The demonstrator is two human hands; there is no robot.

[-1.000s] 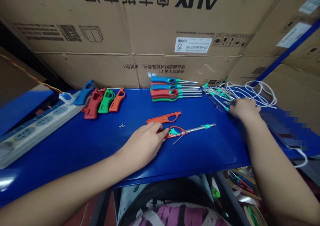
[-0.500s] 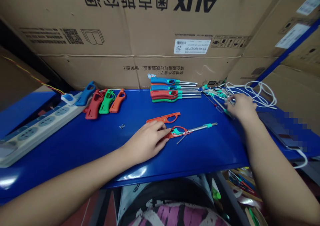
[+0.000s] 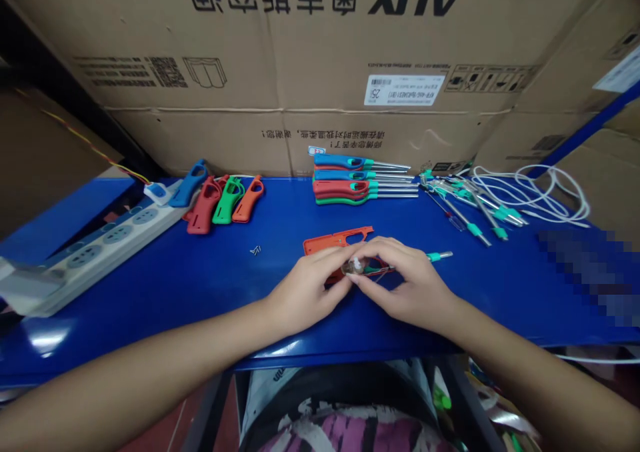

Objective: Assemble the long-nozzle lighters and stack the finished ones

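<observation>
My left hand (image 3: 305,289) and my right hand (image 3: 415,285) meet over the middle of the blue table. Between their fingertips they pinch a small brownish, see-through part with a white tip (image 3: 356,264); its kind is unclear. Just behind my fingers lies an orange lighter handle half (image 3: 325,241). Under my hands is the other orange half (image 3: 334,278), mostly hidden. A metal lighter barrel with a green collar (image 3: 439,257) sticks out from it to the right.
Assembled lighters (image 3: 345,189) stand stacked along the cardboard. Loose barrels (image 3: 470,202) and white cable (image 3: 540,185) lie at right. Coloured handles (image 3: 220,199) lean by the power strip (image 3: 117,239) at left. Small screws (image 3: 255,250) lie on the blue table (image 3: 200,275).
My right hand has come from the loose barrels to the middle and now meets my left hand. A small brownish part now shows between them. The view has shifted slightly.
</observation>
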